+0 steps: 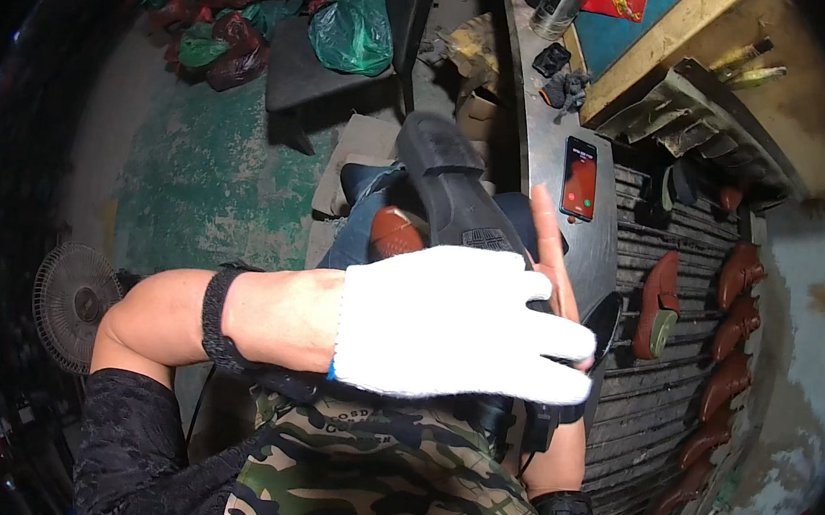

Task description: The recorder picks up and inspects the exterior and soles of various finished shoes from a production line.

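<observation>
A black shoe sole (467, 203), heel block toward the far end, faces up in front of my body. It looks slightly blurred. My left hand (465, 327), in a white knit glove, lies across its near part with fingers pointing right; the thumb is hidden, and the hand appears to grip the shoe. A brown leather piece (397, 234) shows beside the sole; I cannot tell whether it belongs to the same shoe. My bare right hand (552, 251) is mostly hidden behind the glove, with straight fingers showing along the sole's right side.
To the right, a slatted rack (615, 426) carries several brown shoes (724, 377). A phone (579, 178) with a lit screen lies on the metal bench (545, 121). Far left are a black chair (319, 90) and a green bag (353, 28); a fan (78, 305) stands near my left elbow.
</observation>
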`<action>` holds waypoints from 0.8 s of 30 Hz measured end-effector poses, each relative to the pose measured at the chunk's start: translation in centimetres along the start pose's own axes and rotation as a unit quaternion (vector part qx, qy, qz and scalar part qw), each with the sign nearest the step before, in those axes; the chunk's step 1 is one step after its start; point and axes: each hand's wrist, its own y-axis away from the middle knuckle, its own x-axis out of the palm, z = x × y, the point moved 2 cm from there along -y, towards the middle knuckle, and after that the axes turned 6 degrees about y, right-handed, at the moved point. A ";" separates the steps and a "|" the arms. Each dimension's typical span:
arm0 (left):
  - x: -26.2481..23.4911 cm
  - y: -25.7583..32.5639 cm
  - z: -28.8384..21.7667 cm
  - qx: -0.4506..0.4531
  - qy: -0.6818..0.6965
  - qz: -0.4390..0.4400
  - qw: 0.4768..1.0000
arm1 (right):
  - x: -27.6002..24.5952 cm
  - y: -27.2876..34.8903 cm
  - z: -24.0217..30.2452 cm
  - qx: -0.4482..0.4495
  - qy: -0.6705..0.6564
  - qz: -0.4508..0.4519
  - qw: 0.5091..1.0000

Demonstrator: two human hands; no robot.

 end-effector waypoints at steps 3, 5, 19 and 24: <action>2.1 1.0 0.2 0.015 -0.132 -0.009 0.991 | -1.9 -0.9 -0.3 0.034 0.077 -0.049 0.995; 4.6 0.0 0.8 -0.027 -0.117 0.059 0.991 | -4.6 -1.1 0.3 0.110 0.190 -0.099 0.971; 3.1 10.3 7.1 -0.364 0.079 -0.370 0.851 | -7.0 0.5 -2.9 0.020 0.370 -0.185 0.910; 2.0 6.5 3.5 -0.227 0.008 -0.424 0.877 | 2.2 0.6 0.5 -0.154 0.761 -0.134 0.616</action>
